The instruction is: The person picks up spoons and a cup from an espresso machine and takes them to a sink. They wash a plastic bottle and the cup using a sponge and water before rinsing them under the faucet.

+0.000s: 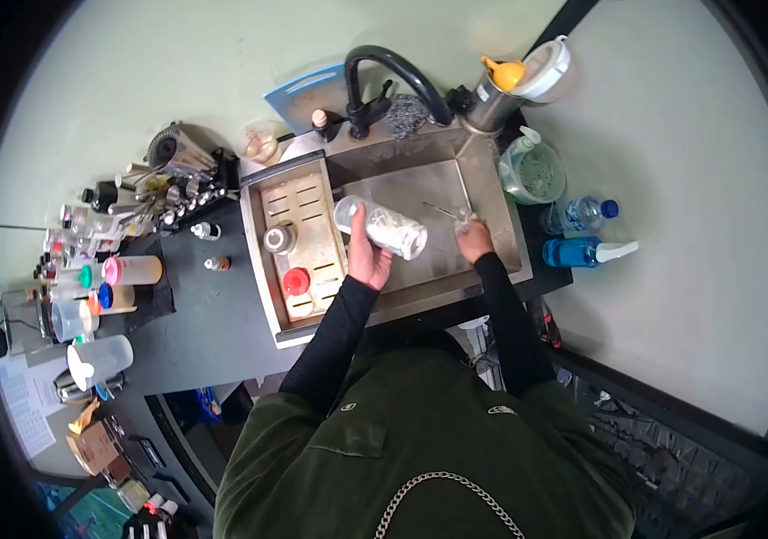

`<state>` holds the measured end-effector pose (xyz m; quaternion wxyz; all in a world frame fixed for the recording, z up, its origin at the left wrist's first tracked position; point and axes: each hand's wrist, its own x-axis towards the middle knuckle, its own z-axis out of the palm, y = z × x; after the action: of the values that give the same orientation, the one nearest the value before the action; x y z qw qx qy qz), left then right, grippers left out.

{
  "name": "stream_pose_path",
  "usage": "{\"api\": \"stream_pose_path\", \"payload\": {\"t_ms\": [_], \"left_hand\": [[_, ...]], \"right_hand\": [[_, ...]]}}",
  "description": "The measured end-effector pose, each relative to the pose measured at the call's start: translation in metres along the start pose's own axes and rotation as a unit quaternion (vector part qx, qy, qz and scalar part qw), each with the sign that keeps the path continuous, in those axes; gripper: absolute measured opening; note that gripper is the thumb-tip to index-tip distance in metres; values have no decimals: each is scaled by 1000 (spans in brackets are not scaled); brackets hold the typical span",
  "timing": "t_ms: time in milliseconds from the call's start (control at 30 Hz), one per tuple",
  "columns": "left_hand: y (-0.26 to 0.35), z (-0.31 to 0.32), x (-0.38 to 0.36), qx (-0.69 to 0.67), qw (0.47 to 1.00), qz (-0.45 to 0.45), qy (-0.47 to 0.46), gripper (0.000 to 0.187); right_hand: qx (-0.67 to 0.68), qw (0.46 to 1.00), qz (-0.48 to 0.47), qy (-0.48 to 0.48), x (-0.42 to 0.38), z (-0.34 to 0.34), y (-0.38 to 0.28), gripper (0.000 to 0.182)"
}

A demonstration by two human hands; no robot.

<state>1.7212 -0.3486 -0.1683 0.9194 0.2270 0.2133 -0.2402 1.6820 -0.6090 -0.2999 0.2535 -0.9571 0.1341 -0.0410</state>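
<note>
Over the steel sink (429,287), my left hand (366,254) is wrapped round a clear plastic bottle (388,229), which lies tilted with whitish residue inside. Further right, my right hand (472,241) is closed on something small and clear, with a thin rod (441,210) pointing left from it; the clear thing is too small to name. Both hands are apart from each other. On the slotted drain tray (314,216) to the left stand a red cap (296,281) and a small capped jar (279,239).
A black faucet (397,67) arches over the sink's back. At the right are a green-tinted tub (535,172), a water bottle (586,213) and a blue spray bottle (573,252). Several bottles and metal tools crowd the left counter (213,314). A blue board (310,94) leans behind.
</note>
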Motion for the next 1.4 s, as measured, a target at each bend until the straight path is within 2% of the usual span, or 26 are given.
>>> {"api": "stream_pose_path", "payload": {"t_ms": [67, 133, 167, 200, 233, 267, 333, 367, 467, 600, 667, 700, 767, 800, 833, 900, 933, 967, 1033, 1100, 1167, 1200, 1267, 1300, 1367, 1400], "left_hand": [[5, 6, 2, 3, 1000, 22, 10, 51], [6, 19, -3, 18, 998, 48, 25, 54], [6, 19, -1, 19, 999, 45, 23, 54], [4, 19, 1, 24, 999, 28, 10, 51], [0, 21, 3, 30, 999, 10, -5, 49], [-6, 23, 4, 33, 999, 4, -9, 49], [-17, 32, 2, 60, 998, -4, -5, 44], [-22, 37, 2, 66, 998, -9, -7, 44], [-32, 56, -1, 171, 981, 95, 11, 36], [-37, 46, 6, 234, 967, 97, 13, 33], [-39, 40, 6, 245, 965, 90, -22, 35], [-39, 45, 2, 248, 965, 88, -22, 35], [-38, 56, -5, 208, 974, 87, -27, 40], [-36, 57, -6, 209, 974, 86, -26, 40], [-33, 59, -6, 212, 975, 63, -35, 42], [-30, 58, -5, 216, 974, 41, -46, 45], [-31, 56, -4, 216, 974, 42, -49, 45], [-32, 54, -2, 216, 974, 43, -52, 45], [-36, 52, -1, 237, 967, 86, -39, 45], [-41, 52, -1, 256, 958, 130, -25, 45], [-44, 54, -4, 270, 949, 165, -11, 44], [-44, 55, -3, 270, 948, 166, -11, 44], [-43, 57, 0, 283, 930, 233, -22, 42], [-40, 55, 3, 284, 930, 232, -21, 42], [-25, 52, 14, 220, 954, 202, -13, 39], [-18, 55, 19, 204, 950, 235, -10, 37]], "right_hand": [[110, 982, -102, 111, -19, -83, -79, 24], [232, 972, -22, -28, -49, -133, -131, 25], [231, 972, -20, -25, -57, -141, -145, 25], [234, 967, -85, -60, -65, -146, -154, 28], [234, 956, -149, -93, -69, -149, -158, 31], [233, 958, -144, -87, -67, -149, -158, 31], [107, 964, -101, -220, -56, -149, -154, 40], [110, 966, -96, -215, -51, -146, -151, 40], [169, 949, -109, -242, -46, -115, -124, 49], [337, 894, -36, -291, -67, -117, -132, 46], [505, 810, 54, -295, -77, -103, -128, 30], [507, 809, 55, -293, -80, -107, -127, 30], [699, 553, 179, -416, -87, -117, -122, 24], [730, 490, 172, -445, -89, -112, -118, 31], [730, 489, 173, -446, -90, -106, -115, 31], [750, 491, 127, -424, -89, -103, -115, 31], [724, 560, 177, -362, -90, -103, -120, 23], [725, 560, 176, -360, -93, -101, -127, 23], [701, 655, 202, -196, -100, -94, -142, 14], [692, 678, 192, -155, -101, -77, -141, 16], [637, 750, 169, -52, -104, -61, -145, 13], [638, 750, 168, -52, -107, -66, -151, 13], [786, 501, 362, -11, -113, -86, -167, 9], [786, 500, 363, -11, -114, -85, -163, 9], [807, 442, 392, -13, -116, -84, -149, 10], [804, 497, 327, -3, -122, -92, -149, 6]]}}
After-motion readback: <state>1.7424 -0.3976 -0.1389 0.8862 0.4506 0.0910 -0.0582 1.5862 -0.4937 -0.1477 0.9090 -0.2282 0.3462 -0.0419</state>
